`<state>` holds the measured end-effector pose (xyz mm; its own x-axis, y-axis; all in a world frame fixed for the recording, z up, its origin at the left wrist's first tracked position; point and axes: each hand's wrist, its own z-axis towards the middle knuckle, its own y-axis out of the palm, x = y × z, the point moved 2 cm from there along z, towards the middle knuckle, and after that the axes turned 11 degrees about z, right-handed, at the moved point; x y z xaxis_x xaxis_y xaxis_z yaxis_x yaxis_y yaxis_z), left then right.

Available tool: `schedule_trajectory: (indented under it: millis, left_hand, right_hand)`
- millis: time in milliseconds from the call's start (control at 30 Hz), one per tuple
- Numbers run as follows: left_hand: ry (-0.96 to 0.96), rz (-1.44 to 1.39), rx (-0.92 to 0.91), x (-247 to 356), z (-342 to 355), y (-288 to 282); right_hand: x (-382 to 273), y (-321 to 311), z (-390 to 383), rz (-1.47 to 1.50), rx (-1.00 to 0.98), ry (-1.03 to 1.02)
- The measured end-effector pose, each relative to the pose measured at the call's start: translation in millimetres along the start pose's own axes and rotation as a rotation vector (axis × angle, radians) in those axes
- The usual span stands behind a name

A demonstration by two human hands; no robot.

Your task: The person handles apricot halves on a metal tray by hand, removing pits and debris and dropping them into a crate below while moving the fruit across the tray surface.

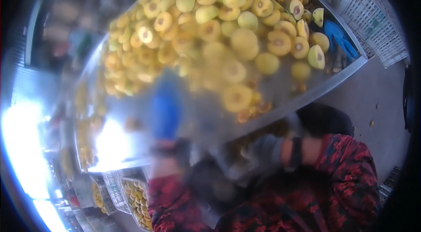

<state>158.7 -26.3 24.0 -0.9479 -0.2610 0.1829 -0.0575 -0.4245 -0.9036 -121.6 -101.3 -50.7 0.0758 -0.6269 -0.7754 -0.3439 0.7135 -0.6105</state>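
Observation:
My left hand [165, 104], in a blue glove, reaches over the metal table [337, 71] toward a big pile of halved yellow fruit [234, 41]; a blur hides its fingers and anything in them. My right hand [258, 153], in a greyish glove, is low at the table's near edge, and its fingers are too smeared to read. A few reddish fruit pieces [250, 113] lie on the metal between the pile and that edge. At the table's right corner a loose blue glove [340, 39] rests beside cut fruit.
A white plastic crate [368, 17] stands beyond the table's right side. Crates of halved fruit [136, 201] sit below the table at lower left, beside another white crate [116, 188]. A dark crate [390, 181] is on the floor at lower right. Bright glare washes out the far left.

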Motion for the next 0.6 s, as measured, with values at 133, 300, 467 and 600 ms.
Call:
schedule_trajectory:
  millis: [133,300,467,600]
  left_hand:
    - [0.131,-0.017,-0.247,-5,44,38]
    - [-0.077,-0.219,-0.45,-17,37,34]
    - [-0.181,-0.259,-0.348,-25,13,43]
    - [-0.534,-0.73,-0.182,-27,-12,70]
  right_hand:
    - [-2,-3,-4,0.123,0.012,0.045]
    - [-1,-23,6,0.263,0.419,-0.209]
    - [-12,-66,-15,0.288,0.597,-0.078]
    - [-22,-96,-18,0.317,0.753,0.05]
